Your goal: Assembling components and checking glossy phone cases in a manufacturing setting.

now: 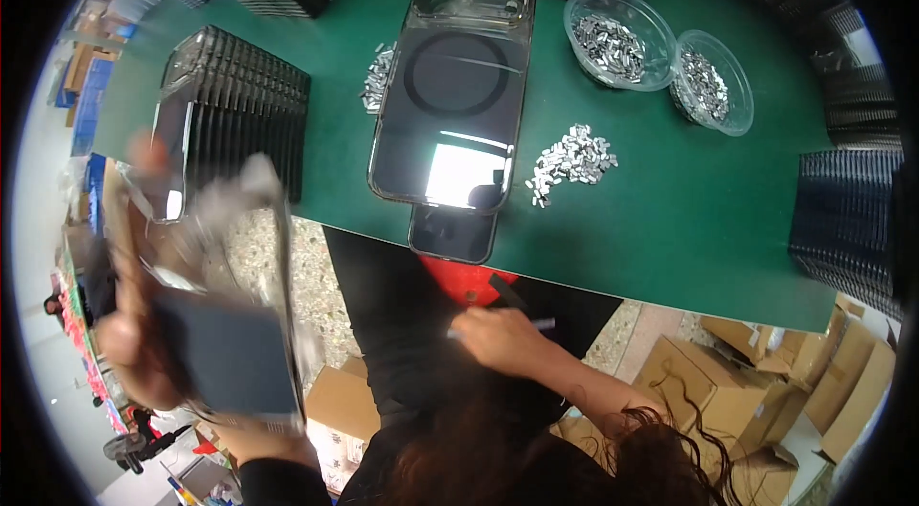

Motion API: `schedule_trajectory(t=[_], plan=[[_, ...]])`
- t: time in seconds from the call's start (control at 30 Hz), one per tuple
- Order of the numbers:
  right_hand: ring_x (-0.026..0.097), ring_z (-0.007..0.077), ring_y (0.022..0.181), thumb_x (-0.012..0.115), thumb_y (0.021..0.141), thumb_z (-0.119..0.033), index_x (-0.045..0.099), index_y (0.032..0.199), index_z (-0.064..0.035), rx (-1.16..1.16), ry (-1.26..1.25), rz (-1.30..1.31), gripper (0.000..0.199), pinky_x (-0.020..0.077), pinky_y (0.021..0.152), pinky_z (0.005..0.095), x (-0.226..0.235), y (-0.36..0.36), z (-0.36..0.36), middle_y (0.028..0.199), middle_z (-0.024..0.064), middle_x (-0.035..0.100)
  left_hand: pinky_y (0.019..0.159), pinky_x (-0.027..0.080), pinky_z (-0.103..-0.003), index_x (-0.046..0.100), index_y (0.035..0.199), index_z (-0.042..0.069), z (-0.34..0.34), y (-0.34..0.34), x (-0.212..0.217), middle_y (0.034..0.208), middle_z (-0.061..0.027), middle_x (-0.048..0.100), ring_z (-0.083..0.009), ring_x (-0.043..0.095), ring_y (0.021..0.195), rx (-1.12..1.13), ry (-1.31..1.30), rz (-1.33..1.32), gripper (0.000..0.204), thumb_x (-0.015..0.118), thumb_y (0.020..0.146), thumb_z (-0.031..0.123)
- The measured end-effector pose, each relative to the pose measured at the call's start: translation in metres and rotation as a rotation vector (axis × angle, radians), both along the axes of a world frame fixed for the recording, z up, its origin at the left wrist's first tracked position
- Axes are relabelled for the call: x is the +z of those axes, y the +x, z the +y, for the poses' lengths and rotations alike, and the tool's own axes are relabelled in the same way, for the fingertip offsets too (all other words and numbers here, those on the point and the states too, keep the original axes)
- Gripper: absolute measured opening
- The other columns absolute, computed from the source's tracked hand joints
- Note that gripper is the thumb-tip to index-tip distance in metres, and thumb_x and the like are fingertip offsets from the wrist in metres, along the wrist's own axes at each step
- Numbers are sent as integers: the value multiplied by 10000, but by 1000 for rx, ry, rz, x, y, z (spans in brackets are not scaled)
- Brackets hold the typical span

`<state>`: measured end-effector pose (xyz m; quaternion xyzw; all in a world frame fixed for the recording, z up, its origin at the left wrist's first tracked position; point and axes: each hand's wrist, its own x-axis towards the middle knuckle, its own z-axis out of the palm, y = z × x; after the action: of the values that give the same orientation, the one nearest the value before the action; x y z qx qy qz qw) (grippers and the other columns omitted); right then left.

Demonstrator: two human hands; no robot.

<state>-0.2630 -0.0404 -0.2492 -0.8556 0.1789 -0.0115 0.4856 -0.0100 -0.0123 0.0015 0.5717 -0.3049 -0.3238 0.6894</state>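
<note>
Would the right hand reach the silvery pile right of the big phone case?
Probably yes: the big case lies left of the pile, not between, though the right hand seems to hold a thin object.

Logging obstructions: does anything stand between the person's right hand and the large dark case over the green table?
Yes. In this view, the table's near edge and a smaller dark panel lie between the right hand and the large dark case.

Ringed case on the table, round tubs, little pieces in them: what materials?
Case: glossy, probably plastic; sharp bright reflection, see-through upper end.
Tubs: clear, smooth plastic, most likely; the pieces show through the walls.
Pieces: shiny silver, perhaps metal; bright glints, though a metallic coating can't be excluded.
</note>
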Motion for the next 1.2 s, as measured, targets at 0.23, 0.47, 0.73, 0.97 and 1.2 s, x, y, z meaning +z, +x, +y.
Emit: schedule_trajectory(t=[0.23, 0.47, 0.73, 0.97, 1.2], plan=[[603, 219, 732, 706, 895, -25, 750, 1050, -11, -648, -208, -145, 162, 476, 664, 322, 147, -23, -81, 907, 113, 708, 1129, 416, -355, 578, 1426, -29, 94, -9, -157, 1456, -174, 601, -229, 579, 1320, -447, 564, 287, 407, 553, 1055, 136], [629, 319, 860, 668, 831, -3, 712, 1009, -34, -620, -603, -47, 186, 518, 759, 439, 128, 22, -123, 906, 108, 593, 834, 547, -360, 618, 1367, 44, 82, -32, -204, 1069, -213, 726, -354, 725, 959, -535, 551, -408, 341, 574, 1031, 80], [637, 422, 988, 636, 859, -14, 647, 1082, 3, -602, -588, 138, 225, 522, 845, 487, 122, 34, -120, 1035, 183, 634, 576, 478, -380, 627, 1028, 25, 76, -15, -197, 658, -159, 607, -276, 617, 572, -319, 605, -318, 95, 641, 977, 104], [619, 265, 817, 639, 884, 43, 626, 1003, 15, -585, -618, -76, 123, 487, 731, 322, 157, 17, -98, 947, 141, 634, 723, 515, -298, 668, 1090, -18, 61, -11, -190, 828, -117, 703, -145, 661, 774, -362, 473, -308, 145, 642, 1000, 93], [651, 352, 927, 722, 759, 44, 627, 990, -24, -145, -226, -171, 259, 550, 779, 401, 120, 33, -22, 1052, 133, 653, 809, 554, -392, 680, 1090, 3, 68, -17, -187, 980, -202, 736, -363, 725, 937, -529, 547, -433, 144, 627, 989, 91]])
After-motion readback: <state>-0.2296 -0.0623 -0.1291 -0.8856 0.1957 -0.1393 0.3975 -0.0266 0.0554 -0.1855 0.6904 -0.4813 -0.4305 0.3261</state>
